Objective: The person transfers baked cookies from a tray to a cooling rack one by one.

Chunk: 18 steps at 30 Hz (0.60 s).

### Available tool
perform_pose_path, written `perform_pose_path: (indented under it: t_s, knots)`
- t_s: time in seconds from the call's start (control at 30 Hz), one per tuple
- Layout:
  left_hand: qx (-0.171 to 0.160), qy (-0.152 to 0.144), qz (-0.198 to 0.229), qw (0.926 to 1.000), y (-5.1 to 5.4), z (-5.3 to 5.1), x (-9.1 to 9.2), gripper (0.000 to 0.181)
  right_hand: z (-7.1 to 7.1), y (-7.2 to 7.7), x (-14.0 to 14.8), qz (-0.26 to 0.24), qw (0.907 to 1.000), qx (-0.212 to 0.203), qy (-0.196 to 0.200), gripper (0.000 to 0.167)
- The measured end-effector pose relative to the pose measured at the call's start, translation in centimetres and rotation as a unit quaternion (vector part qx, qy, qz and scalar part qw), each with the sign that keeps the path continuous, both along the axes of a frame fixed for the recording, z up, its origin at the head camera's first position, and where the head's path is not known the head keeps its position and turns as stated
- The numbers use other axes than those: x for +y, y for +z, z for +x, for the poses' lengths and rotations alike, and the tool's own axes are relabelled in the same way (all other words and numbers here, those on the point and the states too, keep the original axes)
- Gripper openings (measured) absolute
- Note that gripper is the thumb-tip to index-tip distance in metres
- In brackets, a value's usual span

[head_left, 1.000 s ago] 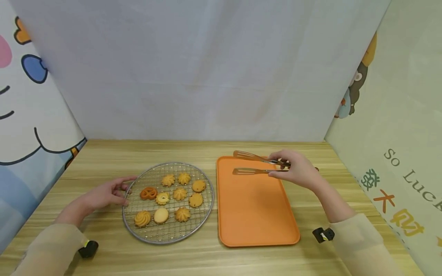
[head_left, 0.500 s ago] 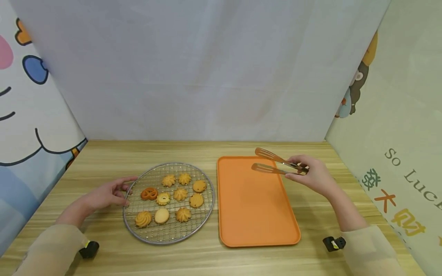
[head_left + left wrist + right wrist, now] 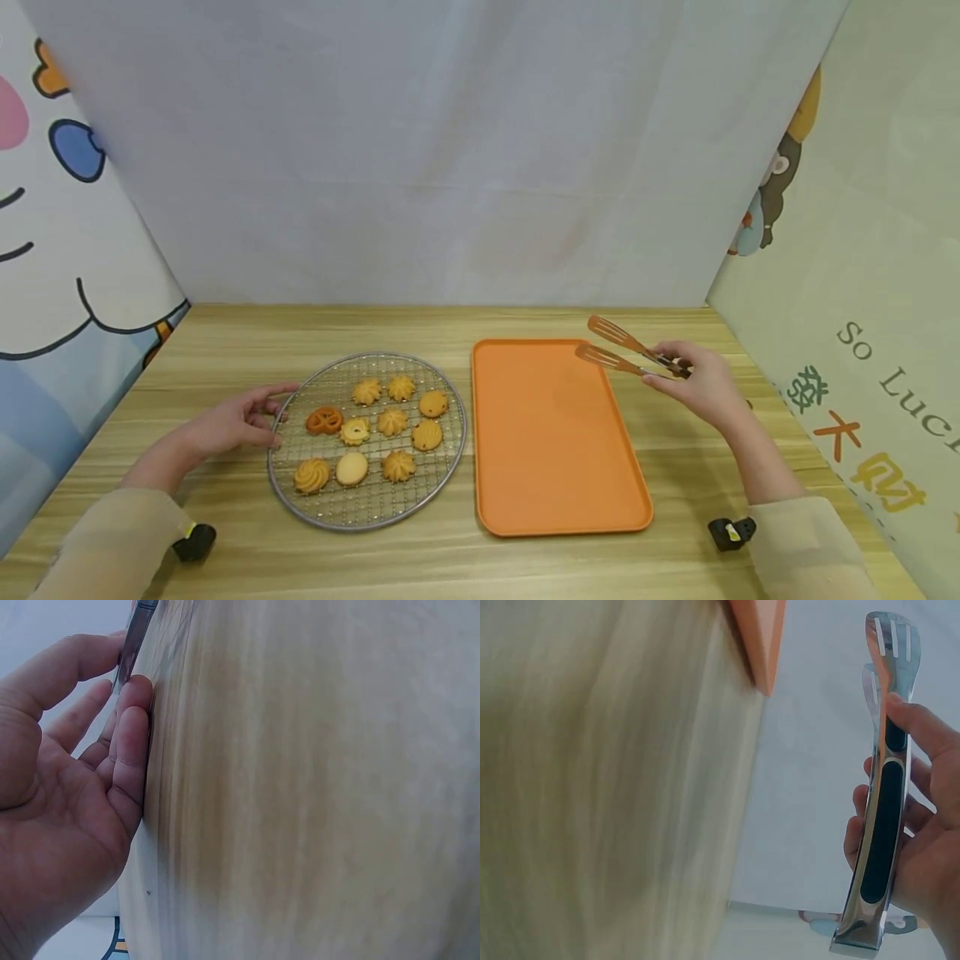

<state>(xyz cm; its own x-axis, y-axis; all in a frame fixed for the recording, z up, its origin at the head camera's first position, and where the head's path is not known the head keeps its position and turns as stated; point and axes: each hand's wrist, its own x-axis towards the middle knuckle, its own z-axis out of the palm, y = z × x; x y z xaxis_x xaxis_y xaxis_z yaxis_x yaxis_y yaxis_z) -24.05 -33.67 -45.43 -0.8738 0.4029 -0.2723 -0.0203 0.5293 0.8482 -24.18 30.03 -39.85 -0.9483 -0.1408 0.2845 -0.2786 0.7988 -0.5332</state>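
Observation:
In the head view, a round wire cooling rack (image 3: 352,527) lies at the left with several cookies on it, among them a pretzel-shaped cookie (image 3: 324,421) and a plain round cookie (image 3: 352,469). My left hand (image 3: 221,423) holds the rack's left rim, thumb and index finger on the rim; the left wrist view shows the other fingers low against the tabletop. My right hand (image 3: 697,379) grips metal tongs (image 3: 883,832) by their dark-inlaid handles. The tongs' slotted tips are apart, nothing between them, above the far right corner of the orange tray (image 3: 555,450).
The tray lies flat just right of the rack on the wooden table (image 3: 420,562). A pale cloth backdrop (image 3: 450,167) stands behind the table, and printed side panels flank it left and right. Each wrist wears a small black camera.
My right hand has moved to the right with the tongs, carrying their tips from over the tray's middle top to its far right corner. The left hand and rack stay put.

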Motion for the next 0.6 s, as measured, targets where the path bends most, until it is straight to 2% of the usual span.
perform_pose_path:
  t_s: [0.33,0.6]
  knots:
    - [-0.002,-0.004,0.008,1.0,-0.4,-0.1,-0.1,0.088,-0.7,-1.4,1.7,0.011,0.9981,-0.031,-0.052,0.051]
    - [0.005,-0.012,0.014,0.9998,-0.4,-0.1,-0.1,0.088,-1.6,-2.3,2.9,0.015,0.9947,-0.071,-0.073,0.054]
